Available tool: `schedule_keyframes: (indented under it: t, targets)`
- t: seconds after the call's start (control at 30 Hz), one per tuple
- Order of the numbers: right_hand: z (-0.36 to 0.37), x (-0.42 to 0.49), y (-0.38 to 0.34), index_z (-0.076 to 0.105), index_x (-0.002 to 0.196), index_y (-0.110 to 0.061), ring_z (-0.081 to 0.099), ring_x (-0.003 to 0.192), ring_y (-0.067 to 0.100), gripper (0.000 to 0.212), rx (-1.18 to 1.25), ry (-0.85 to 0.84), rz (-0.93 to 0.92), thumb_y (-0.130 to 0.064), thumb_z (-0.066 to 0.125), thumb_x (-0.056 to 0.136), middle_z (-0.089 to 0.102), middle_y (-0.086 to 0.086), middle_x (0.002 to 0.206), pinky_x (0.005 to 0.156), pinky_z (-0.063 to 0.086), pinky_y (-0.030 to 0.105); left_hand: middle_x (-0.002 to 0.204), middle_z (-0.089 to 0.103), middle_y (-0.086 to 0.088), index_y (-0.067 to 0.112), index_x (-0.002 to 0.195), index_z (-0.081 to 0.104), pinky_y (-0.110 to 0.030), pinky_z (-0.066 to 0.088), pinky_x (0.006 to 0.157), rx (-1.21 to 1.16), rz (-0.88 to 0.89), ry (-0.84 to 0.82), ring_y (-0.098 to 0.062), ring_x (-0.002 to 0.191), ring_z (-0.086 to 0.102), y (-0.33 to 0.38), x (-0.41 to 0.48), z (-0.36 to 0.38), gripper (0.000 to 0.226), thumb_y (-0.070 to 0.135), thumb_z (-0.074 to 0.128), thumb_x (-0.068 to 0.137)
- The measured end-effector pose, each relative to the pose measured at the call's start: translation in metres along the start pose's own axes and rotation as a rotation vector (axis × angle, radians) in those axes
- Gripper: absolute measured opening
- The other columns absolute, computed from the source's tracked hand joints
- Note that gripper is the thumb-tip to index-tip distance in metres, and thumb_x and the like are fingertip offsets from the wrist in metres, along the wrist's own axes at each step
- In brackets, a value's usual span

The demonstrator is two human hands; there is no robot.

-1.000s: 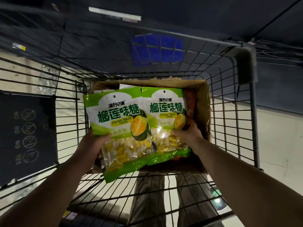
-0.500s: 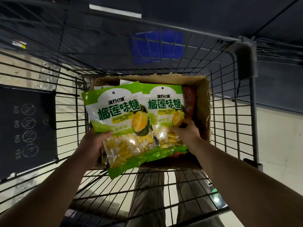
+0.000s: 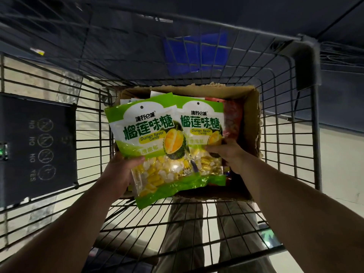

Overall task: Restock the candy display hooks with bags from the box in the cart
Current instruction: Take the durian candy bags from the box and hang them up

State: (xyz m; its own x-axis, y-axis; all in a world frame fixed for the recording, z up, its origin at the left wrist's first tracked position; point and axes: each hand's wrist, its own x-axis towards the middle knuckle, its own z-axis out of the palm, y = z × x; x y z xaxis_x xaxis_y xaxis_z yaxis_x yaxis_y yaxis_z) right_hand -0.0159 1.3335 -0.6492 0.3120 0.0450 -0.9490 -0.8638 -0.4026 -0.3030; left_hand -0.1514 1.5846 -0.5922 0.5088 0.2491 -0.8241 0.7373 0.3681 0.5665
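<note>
Two green and white durian candy bags are held over the open cardboard box (image 3: 254,123) that sits in the wire cart (image 3: 279,134). My left hand (image 3: 120,170) grips the left bag (image 3: 149,142) from its lower left edge, thumb on its front. My right hand (image 3: 226,156) grips the right bag (image 3: 201,131) at its right side. The left bag overlaps the right one. Red bags (image 3: 233,117) lie in the box behind them, and white bag tops (image 3: 157,94) stick up at the box's back.
A dark sign panel (image 3: 39,146) with NO and YES symbols hangs on the cart's left wall. A blue label (image 3: 195,54) shows through the cart's far end. My legs (image 3: 232,233) stand below the wire floor on pale tiles.
Both hands have lifted the two bags a little higher and nearer to me, out of the box. The grips are the same.
</note>
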Motion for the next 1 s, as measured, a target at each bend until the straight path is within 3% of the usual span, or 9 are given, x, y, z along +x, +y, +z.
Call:
schedule_keyframes:
  t: [0.07, 0.17, 0.23, 0.33, 0.4, 0.53, 0.73, 0.83, 1.0]
  targets:
    - [0.003, -0.004, -0.001, 0.056, 0.120, -0.005, 0.059, 0.093, 0.016, 0.053, -0.044, -0.085, 0.006, -0.021, 0.080, 0.074, 0.063, 0.005, 0.113, 0.078, 0.038, 0.025, 0.114, 0.070, -0.013, 0.018, 0.122, 0.062, -0.051, 0.056, 0.085, 0.056, 0.017, 0.025, -0.036, 0.104, 0.067, 0.002, -0.004, 0.003, 0.052, 0.021, 0.074, 0.072]
    - [0.010, -0.009, 0.006, 0.065, 0.102, -0.014, 0.062, 0.079, 0.014, 0.028, -0.004, -0.166, -0.042, -0.018, 0.077, 0.077, 0.067, 0.003, 0.095, 0.081, 0.046, 0.033, 0.102, 0.072, -0.008, 0.015, 0.116, 0.062, -0.020, 0.055, 0.054, 0.133, 0.036, 0.095, -0.023, 0.086, 0.071, 0.006, -0.011, 0.006, 0.030, 0.009, 0.064, 0.087]
    - [0.012, -0.013, 0.010, 0.063, 0.101, -0.016, 0.064, 0.082, 0.016, 0.028, 0.081, -0.120, -0.121, -0.014, 0.077, 0.077, 0.068, 0.000, 0.091, 0.078, 0.053, 0.034, 0.107, 0.072, -0.012, 0.013, 0.120, 0.061, -0.026, 0.058, 0.058, 0.118, 0.029, 0.073, -0.027, 0.088, 0.072, 0.007, -0.014, 0.007, 0.034, 0.009, 0.065, 0.086]
    - [0.010, -0.019, 0.009, 0.057, 0.114, -0.006, 0.065, 0.077, 0.017, 0.042, 0.137, -0.028, -0.194, -0.007, 0.077, 0.077, 0.067, 0.007, 0.096, 0.058, 0.053, 0.021, 0.116, 0.068, -0.020, 0.016, 0.123, 0.060, -0.062, 0.054, 0.081, 0.010, -0.032, 0.054, -0.041, 0.098, 0.069, 0.007, -0.016, 0.008, 0.054, 0.021, 0.074, 0.071]
    - [0.006, -0.023, 0.004, 0.055, 0.121, -0.004, 0.065, 0.089, 0.022, 0.053, 0.078, 0.014, -0.214, -0.011, 0.079, 0.075, 0.066, 0.011, 0.108, 0.071, 0.055, 0.028, 0.113, 0.070, -0.019, 0.020, 0.120, 0.062, -0.070, 0.049, 0.082, -0.006, -0.040, 0.084, -0.044, 0.097, 0.068, 0.006, -0.017, 0.011, 0.058, 0.026, 0.077, 0.064]
    - [-0.009, -0.044, -0.007, 0.053, 0.116, -0.013, 0.058, 0.097, 0.020, 0.043, -0.032, 0.071, -0.284, -0.014, 0.076, 0.079, 0.060, 0.003, 0.106, 0.079, 0.046, 0.031, 0.109, 0.071, -0.017, 0.024, 0.113, 0.065, -0.070, 0.048, 0.085, -0.043, -0.007, 0.108, -0.044, 0.097, 0.068, 0.005, -0.021, 0.017, 0.069, 0.030, 0.086, 0.048]
    - [-0.029, -0.087, -0.014, 0.052, 0.101, -0.016, 0.058, 0.087, 0.020, 0.033, -0.109, 0.173, -0.381, -0.010, 0.075, 0.079, 0.058, -0.004, 0.086, 0.071, 0.047, 0.029, 0.102, 0.074, -0.013, 0.027, 0.092, 0.074, -0.063, 0.049, 0.090, 0.000, 0.047, 0.123, -0.037, 0.097, 0.069, 0.024, -0.043, 0.028, 0.038, 0.016, 0.075, 0.055]
    - [-0.037, -0.113, -0.020, 0.054, 0.104, -0.015, 0.058, 0.078, 0.014, 0.033, -0.111, 0.199, -0.407, -0.011, 0.075, 0.079, 0.059, -0.004, 0.086, 0.058, 0.045, 0.021, 0.100, 0.074, -0.011, 0.023, 0.098, 0.070, -0.061, 0.050, 0.090, 0.037, 0.079, 0.105, -0.035, 0.096, 0.069, 0.038, -0.054, 0.029, 0.046, 0.020, 0.077, 0.053]
    - [-0.050, -0.156, -0.035, 0.054, 0.101, -0.018, 0.061, 0.078, 0.014, 0.034, -0.053, 0.256, -0.448, -0.009, 0.076, 0.077, 0.064, 0.001, 0.091, 0.060, 0.049, 0.024, 0.101, 0.072, -0.013, 0.017, 0.101, 0.066, -0.051, 0.051, 0.092, 0.075, 0.153, 0.082, -0.034, 0.098, 0.068, 0.077, -0.077, 0.037, 0.034, 0.002, 0.076, 0.071]
